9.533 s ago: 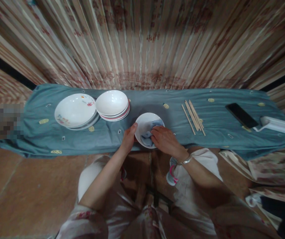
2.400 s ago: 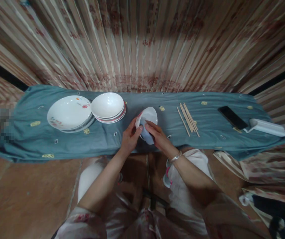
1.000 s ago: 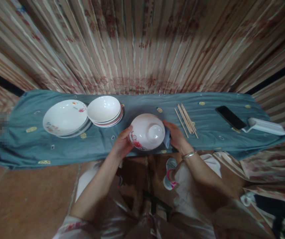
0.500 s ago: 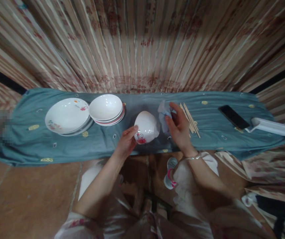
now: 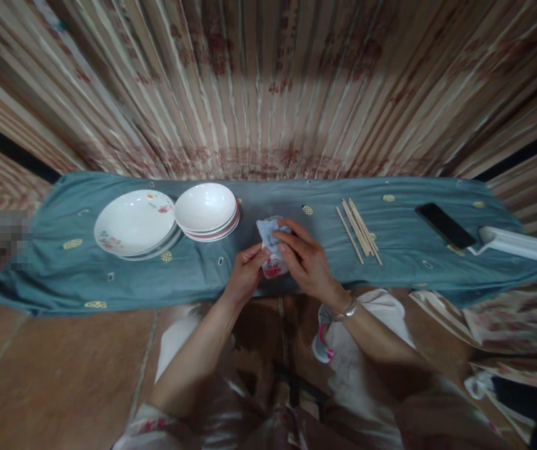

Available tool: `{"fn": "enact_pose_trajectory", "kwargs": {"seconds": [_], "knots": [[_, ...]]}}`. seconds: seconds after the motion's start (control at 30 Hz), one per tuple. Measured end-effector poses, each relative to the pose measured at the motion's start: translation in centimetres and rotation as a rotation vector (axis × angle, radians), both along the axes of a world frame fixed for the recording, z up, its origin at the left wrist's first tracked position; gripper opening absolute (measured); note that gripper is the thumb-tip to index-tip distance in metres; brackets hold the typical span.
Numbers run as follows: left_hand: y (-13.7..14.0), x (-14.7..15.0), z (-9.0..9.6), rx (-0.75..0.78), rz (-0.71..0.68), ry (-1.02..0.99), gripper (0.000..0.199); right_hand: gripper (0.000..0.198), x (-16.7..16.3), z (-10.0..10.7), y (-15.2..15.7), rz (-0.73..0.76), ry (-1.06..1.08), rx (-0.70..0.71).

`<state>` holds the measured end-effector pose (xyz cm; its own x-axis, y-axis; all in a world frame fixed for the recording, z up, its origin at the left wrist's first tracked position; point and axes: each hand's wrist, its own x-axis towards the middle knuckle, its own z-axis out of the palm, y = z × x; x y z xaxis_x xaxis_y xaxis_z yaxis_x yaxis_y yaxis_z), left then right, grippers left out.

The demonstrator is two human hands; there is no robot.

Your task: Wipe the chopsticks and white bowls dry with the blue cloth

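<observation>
From the head camera, both hands are meeting at the near edge of the desk (image 5: 193, 275), which is wearing a teal cloth dotted with small yellow motifs. The left hand (image 5: 245, 279) is curling around the small bowl (image 5: 275, 267), gripping it from the left with the thumb up against its side; only a patch of white with a red flower print is showing between the fingers. The right hand (image 5: 306, 262) is clenching a pale blue rag (image 5: 269, 230) and pressing it onto the bowl from above, so the rag is covering most of it and bunching out past the fingertips toward the far side. A metal bracelet (image 5: 347, 309) is sitting on the right wrist.

The bowl is hanging right in front of the person, at the desk's front edge, squeezed between the two hands; whether it is touching the cloth, I cannot tell.

Off to the left, a stack of white bowls (image 5: 206, 210) is resting just beside a stack of flowered plates (image 5: 134, 222), rims touching. To the right, a loose bundle of wooden chopsticks (image 5: 358, 230) is lying well apart from the hands. Farther right, a black phone (image 5: 445, 225) is lying flat, with a white tray (image 5: 516, 244) just beside it at the desk's end. A striped curtain (image 5: 268, 87) is hanging behind it all.
</observation>
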<state>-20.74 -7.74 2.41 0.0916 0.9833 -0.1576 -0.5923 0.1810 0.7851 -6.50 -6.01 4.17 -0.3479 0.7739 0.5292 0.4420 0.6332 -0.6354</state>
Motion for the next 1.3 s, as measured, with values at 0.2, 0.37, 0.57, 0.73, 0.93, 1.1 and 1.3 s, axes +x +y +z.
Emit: {"fn": "enact_pose_trajectory", "kwargs": {"seconds": [0.2,0.37,0.57,0.73,0.93,1.1,1.3], "knots": [[0.3,-0.4,-0.1,0.047,0.016,0.028,0.033,0.032,-0.4,-0.1,1.4,-0.037,-0.121,0.066],[0.6,-0.8,-0.3,0.112,0.012,0.077,0.026,0.043,-1.1,-0.3,2.8,0.096,-0.233,0.086],[0.6,-1.2,-0.7,0.162,0.064,0.143,0.025,0.039,-2.6,-0.3,3.5,0.160,-0.182,0.096],[0.2,-0.4,-0.3,0.132,0.065,0.232,0.029,0.039,-2.0,0.0,4.1,0.181,-0.144,0.018],[0.3,0.8,0.0,0.111,0.044,0.236,0.035,0.038,-0.9,0.1,4.6,0.143,-0.135,0.001],[0.9,1.4,-0.6,0.122,0.074,0.218,0.030,0.038,-0.8,-0.3,3.6,0.120,-0.174,0.069],[1.1,2.3,-0.4,0.147,0.033,0.244,0.029,0.038,0.5,-0.1,4.2,0.113,-0.131,0.005]]}}
